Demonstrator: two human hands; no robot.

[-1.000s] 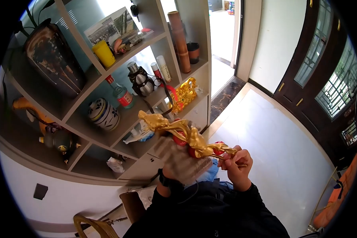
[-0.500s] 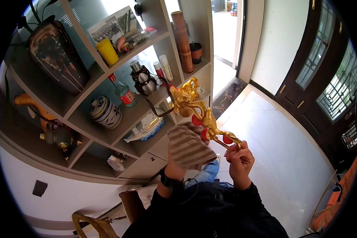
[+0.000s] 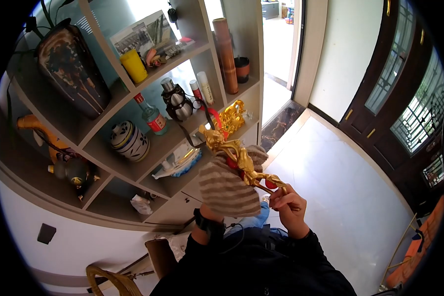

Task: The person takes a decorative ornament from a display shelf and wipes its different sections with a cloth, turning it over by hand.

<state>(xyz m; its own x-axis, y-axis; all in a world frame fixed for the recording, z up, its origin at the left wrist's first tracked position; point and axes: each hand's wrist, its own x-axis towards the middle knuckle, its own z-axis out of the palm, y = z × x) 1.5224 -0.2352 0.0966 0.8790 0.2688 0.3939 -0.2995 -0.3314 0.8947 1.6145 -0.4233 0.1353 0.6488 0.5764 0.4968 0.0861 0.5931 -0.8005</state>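
My right hand (image 3: 291,209) pinches the thin lower end of a golden branch-shaped ornament (image 3: 245,162) with red balls (image 3: 270,184) on it. The ornament slants up and left, away from my fingers. A brown striped cloth (image 3: 227,191) covers my left hand, whose wrist (image 3: 210,213) alone shows, with a dark band around it. The cloth lies against the underside of the ornament, and part of it shows on the far side. Fingers of the left hand are hidden in the cloth.
Left and ahead stands a shelf unit (image 3: 170,148) with a glass bottle (image 3: 154,117), a lidded jar (image 3: 129,142), a steel flask (image 3: 176,101), a model ship (image 3: 180,164) and another golden ornament (image 3: 233,118). A dark door (image 3: 380,116) is at right; a curved wooden piece (image 3: 111,278) is lower left.
The ornament and both hands have shifted a little left and down. The cloth now wraps behind the ornament's middle, covering more of the red balls.
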